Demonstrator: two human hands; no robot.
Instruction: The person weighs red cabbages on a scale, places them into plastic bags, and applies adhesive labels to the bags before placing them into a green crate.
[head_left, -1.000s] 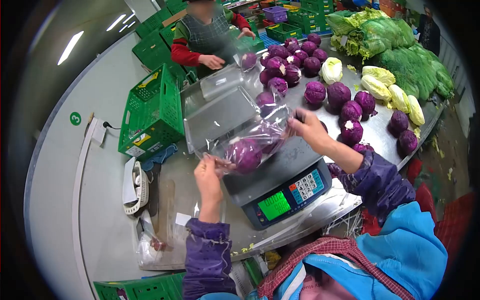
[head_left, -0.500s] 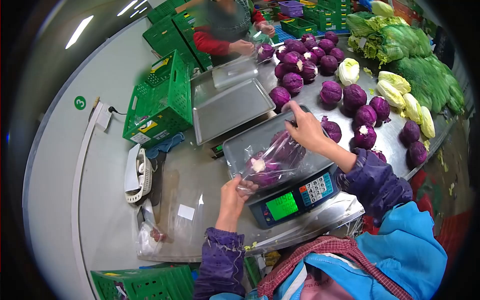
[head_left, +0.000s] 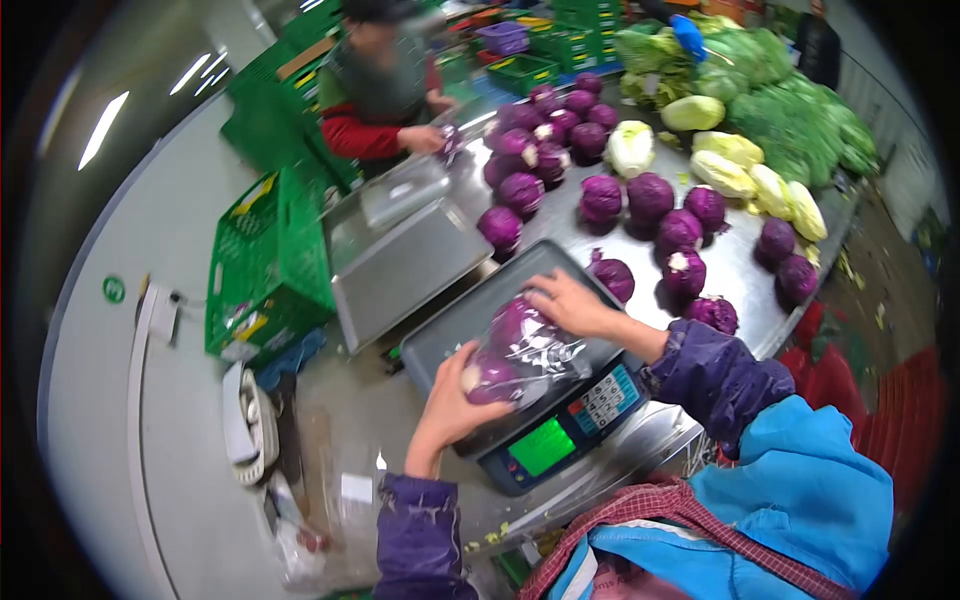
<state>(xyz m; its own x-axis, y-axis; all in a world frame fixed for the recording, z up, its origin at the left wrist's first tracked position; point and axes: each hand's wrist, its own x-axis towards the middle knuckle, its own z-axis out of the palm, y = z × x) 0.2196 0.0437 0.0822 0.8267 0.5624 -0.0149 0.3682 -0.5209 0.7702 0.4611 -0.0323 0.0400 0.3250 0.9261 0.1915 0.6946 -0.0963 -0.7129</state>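
Observation:
Two purple cabbages in a clear plastic bag (head_left: 522,345) lie on the grey tray (head_left: 430,345) of a weighing scale with a lit green display (head_left: 541,447). Around the lower left cabbage curves my left hand (head_left: 452,402), its fingers wrapped on the bagged cabbage. On the upper right side, my right hand (head_left: 572,303) rests its bent fingers against the other cabbage through the plastic. Loose purple cabbages (head_left: 650,198) stand on the metal table beyond the scale.
A co-worker (head_left: 380,100) stands across the table, one hand at a purple cabbage. Left of the scale are a metal tray (head_left: 410,275) and a green crate (head_left: 270,270). Chinese cabbages (head_left: 725,175) and green net sacks (head_left: 790,110) lie at the right. A white basket (head_left: 262,430) sits lower left.
Both hands have moved from the bag's edges onto the wrapped cabbages, drawing closer together. The bag now sits tighter around them. The whole view has shifted, with surroundings further left.

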